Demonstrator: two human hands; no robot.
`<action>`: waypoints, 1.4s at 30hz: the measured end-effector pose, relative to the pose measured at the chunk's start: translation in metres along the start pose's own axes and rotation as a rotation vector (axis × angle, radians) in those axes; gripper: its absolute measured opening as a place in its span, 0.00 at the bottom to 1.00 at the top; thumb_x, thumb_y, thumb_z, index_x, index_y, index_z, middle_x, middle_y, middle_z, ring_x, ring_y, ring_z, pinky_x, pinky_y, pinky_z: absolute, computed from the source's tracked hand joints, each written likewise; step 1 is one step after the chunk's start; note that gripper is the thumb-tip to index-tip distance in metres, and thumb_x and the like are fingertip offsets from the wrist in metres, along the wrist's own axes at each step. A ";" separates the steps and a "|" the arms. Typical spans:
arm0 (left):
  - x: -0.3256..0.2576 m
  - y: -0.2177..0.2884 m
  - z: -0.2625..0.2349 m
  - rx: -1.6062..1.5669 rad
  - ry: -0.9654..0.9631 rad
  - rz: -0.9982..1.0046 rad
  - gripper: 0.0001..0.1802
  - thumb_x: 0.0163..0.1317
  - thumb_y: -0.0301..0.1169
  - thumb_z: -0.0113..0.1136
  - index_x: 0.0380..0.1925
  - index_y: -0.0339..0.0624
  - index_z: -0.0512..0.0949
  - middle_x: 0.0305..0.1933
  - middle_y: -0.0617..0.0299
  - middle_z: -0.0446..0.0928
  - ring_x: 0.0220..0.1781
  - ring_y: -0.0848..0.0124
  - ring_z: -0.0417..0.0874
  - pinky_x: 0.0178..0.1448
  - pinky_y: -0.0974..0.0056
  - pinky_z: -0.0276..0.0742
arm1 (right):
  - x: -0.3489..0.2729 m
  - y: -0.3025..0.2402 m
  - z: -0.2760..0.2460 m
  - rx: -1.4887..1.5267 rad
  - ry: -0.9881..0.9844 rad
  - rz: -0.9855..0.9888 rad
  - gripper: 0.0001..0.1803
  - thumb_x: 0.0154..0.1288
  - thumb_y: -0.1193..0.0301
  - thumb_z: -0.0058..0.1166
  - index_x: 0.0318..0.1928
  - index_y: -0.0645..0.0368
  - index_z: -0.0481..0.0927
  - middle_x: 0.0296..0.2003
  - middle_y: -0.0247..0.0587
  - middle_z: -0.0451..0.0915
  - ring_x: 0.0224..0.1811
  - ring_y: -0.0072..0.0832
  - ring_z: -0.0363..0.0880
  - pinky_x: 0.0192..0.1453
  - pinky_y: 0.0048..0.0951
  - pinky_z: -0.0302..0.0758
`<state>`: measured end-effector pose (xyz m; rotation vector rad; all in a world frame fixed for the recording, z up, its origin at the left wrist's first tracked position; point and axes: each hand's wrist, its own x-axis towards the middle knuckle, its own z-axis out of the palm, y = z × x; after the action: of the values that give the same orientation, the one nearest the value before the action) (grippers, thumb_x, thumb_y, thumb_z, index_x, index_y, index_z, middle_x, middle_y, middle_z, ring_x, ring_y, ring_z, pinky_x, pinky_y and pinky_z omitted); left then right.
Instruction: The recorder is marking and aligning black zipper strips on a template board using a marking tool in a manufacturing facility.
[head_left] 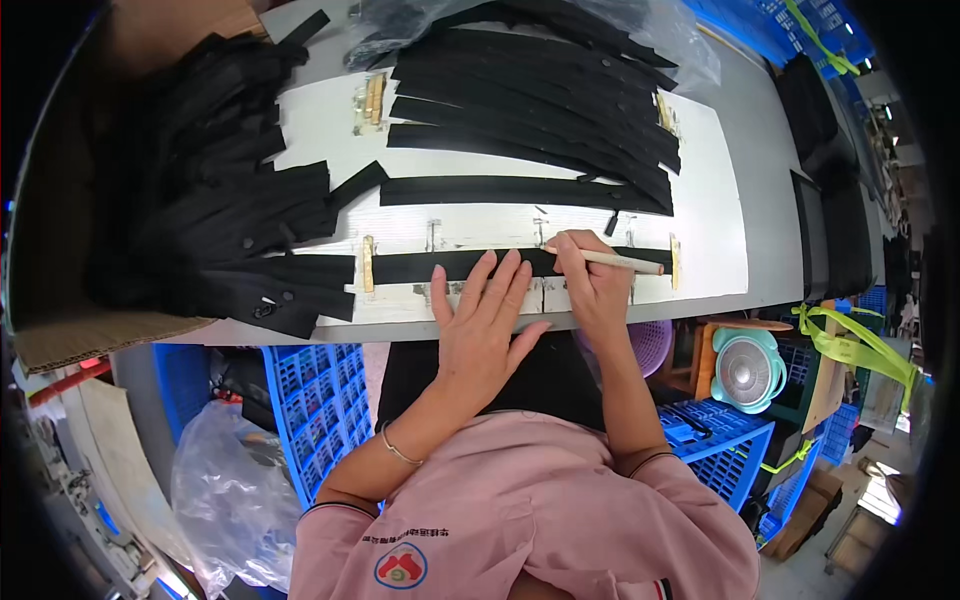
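The black fabric strip (400, 267) being worked on lies lengthwise along the near part of the white board (715, 200), which rests on the grey counter (765, 205). The left hand (475, 335) is palm down with its fingers apart, their tips bearing on the strip. The right hand (597, 295) pinches a pale pencil (615, 260) between thumb and fingers, its point at the strip's far edge, around the middle of the board's near part; whether it touches cloth or only hovers cannot be told.

The step looks like marking the strip against the dark guide lines (543, 294) drawn on the board. To do it well, the strip should sit straight and flat between the left yellowish block (368, 264) and the right yellowish block (676, 262), without buckling or stretching. Firm, even pressure close to the pencil helps, since thin cloth may creep under the point. A short, light stroke in line with the guide seems best, and the mark must show on black.

The heap of black strips (200, 215) at the board's left side crowds the left block, so its loose ends could nudge the work. The fanned strips (520, 95) on the board's far part are best left undisturbed.
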<state>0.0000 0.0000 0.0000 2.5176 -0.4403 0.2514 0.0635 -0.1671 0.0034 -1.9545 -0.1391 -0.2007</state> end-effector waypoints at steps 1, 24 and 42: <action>0.000 0.000 0.000 0.008 0.011 -0.002 0.37 0.63 0.46 0.69 0.69 0.41 0.74 0.74 0.59 0.71 0.76 0.59 0.67 0.80 0.33 0.41 | -0.001 -0.002 0.000 0.018 0.010 0.012 0.12 0.76 0.72 0.55 0.38 0.67 0.85 0.24 0.35 0.80 0.26 0.18 0.74 0.31 0.22 0.69; 0.000 0.002 0.007 0.082 0.031 0.002 0.35 0.61 0.44 0.72 0.67 0.44 0.77 0.72 0.60 0.74 0.76 0.58 0.68 0.81 0.37 0.40 | -0.007 0.006 -0.050 0.265 0.090 0.046 0.12 0.72 0.76 0.52 0.30 0.67 0.84 0.25 0.35 0.81 0.24 0.16 0.73 0.29 0.24 0.69; 0.084 0.061 0.055 -0.234 0.154 0.171 0.09 0.61 0.27 0.69 0.42 0.42 0.86 0.51 0.63 0.83 0.55 0.63 0.80 0.77 0.45 0.56 | 0.004 0.044 -0.097 0.133 0.182 0.129 0.14 0.75 0.71 0.54 0.33 0.68 0.84 0.22 0.36 0.79 0.25 0.18 0.74 0.31 0.23 0.70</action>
<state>0.0605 -0.1008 0.0079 2.2166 -0.5879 0.4302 0.0685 -0.2729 0.0010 -1.7956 0.0909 -0.2763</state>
